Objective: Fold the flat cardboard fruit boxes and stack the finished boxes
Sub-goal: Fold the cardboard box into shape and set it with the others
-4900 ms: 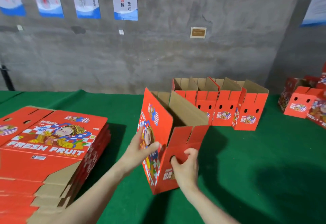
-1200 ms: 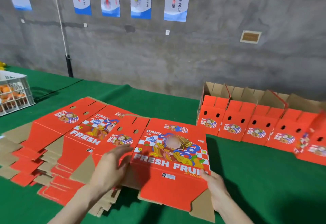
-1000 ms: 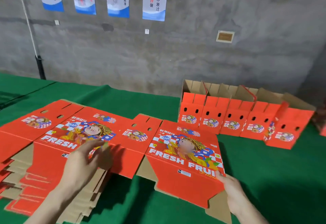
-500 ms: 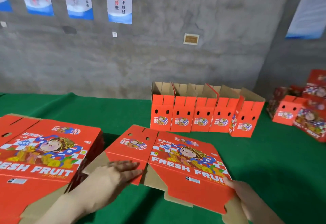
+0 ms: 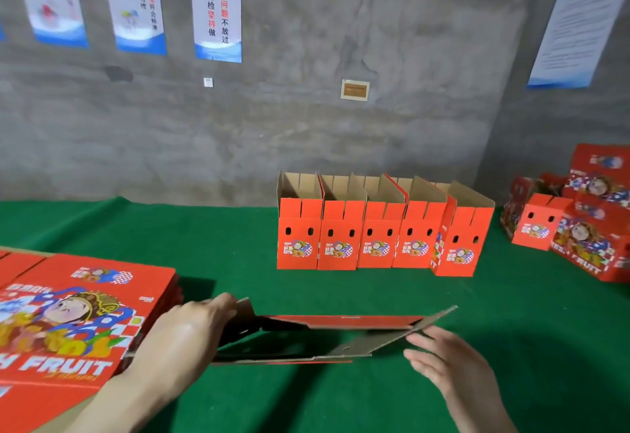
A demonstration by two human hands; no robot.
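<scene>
one flat fruit box held edge-on just above the green desk, in front of the row of folded boxes and well apart from it. the flat box looks like a thin wedge: red printed top edge, brown plain cardboard underside, a brown flap sticking up at its right end, dark gap inside where the panels part. no print readable on it from this angle.

left hand grips the box's left end, fingers curled over the flap there. right hand is at the right end, fingers straight and a bit spread, tips touching the underside of the brown flap, not pinching.

the row of folded boxes is five upright red boxes, side by side and touching, tops open with brown flaps up, two oval holes in each front and a small cartoon label with chinese characters too small to read.

left of the row and nearer the camera: stack of flat boxes, top sheet red with a cartoon figure and white "h fruit" visible, the rest cut off by the frame.

right of the row: heap of red boxes, part word "fruit" on one.

behind the row: grey concrete wall, poster reading "质量自检坚持做 / 一点问题不放过", other posters blurred, small plaque unreadable.
</scene>
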